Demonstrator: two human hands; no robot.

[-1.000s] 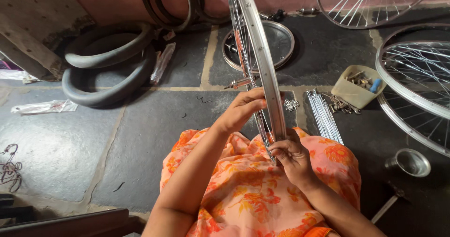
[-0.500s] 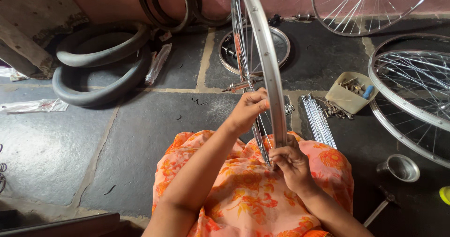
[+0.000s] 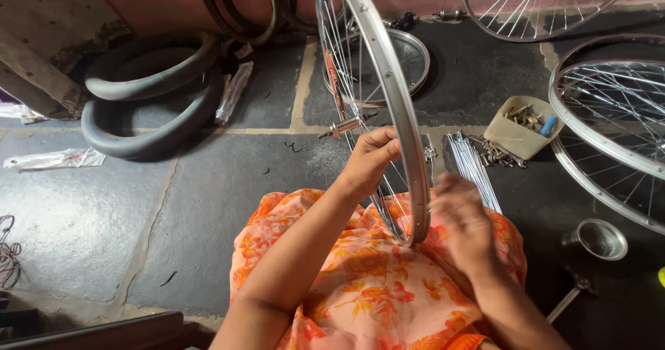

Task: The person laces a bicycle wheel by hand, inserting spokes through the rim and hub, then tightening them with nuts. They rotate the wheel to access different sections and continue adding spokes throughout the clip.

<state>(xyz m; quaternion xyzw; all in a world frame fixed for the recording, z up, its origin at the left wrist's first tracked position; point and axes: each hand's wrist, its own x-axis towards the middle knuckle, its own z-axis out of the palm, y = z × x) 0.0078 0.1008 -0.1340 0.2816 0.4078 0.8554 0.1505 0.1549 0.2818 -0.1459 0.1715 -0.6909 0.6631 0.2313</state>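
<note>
Wheel rim with spokes stands upright on edge, its bottom resting on our lap over the orange floral cloth, its hub and axle sticking out to the left. Our left hand is curled shut on the rim, fingers wrapped over its edge. Our right hand sits just beside the rim's lower part, blurred, fingers loosely bent; we cannot tell whether it grips anything. Hands are apart, rim between them. Nearby on the stone floor: loose spoke bundle, beige tray of small parts, steel cup, black tyres, more spoked wheels.
</note>
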